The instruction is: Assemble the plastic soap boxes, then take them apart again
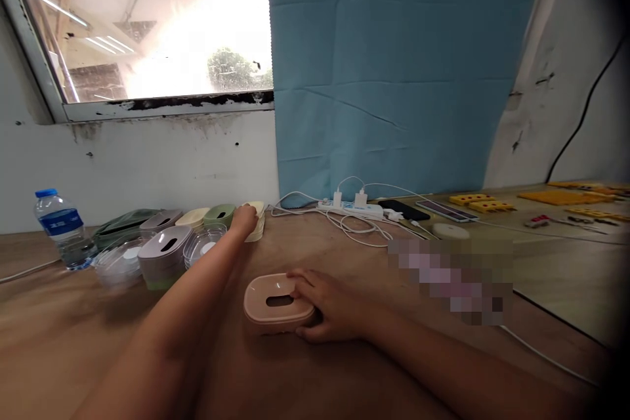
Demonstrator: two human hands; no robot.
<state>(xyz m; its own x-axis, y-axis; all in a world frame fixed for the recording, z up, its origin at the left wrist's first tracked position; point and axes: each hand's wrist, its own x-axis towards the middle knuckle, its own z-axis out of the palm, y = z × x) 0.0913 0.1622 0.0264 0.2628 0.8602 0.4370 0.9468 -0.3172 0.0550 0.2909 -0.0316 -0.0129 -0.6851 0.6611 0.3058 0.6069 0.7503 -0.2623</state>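
Near the front middle of the table sits a pink tissue box [256, 298] with an oval slot in its top. My right hand [329, 305] grips its right end, fingers over the top edge and thumb low at the side. My left hand [245, 218] reaches far forward, its fingers curled at the stack of cream lids [256, 226] by the wall. Beside that hand is a green slotted lid [220, 213], with another cream lid [193, 217] to its left. A stack of mauve slotted lids [166, 246] stands closer, next to clear plastic containers [121, 262].
A water bottle [63, 230] and a dark green pouch [123, 226] stand at the far left. Along the back run a white power strip [352, 209] with tangled cables and a black phone [403, 210]. Yellow blocks [480, 202] and small tools lie right. A blurred patch hides part of the table.
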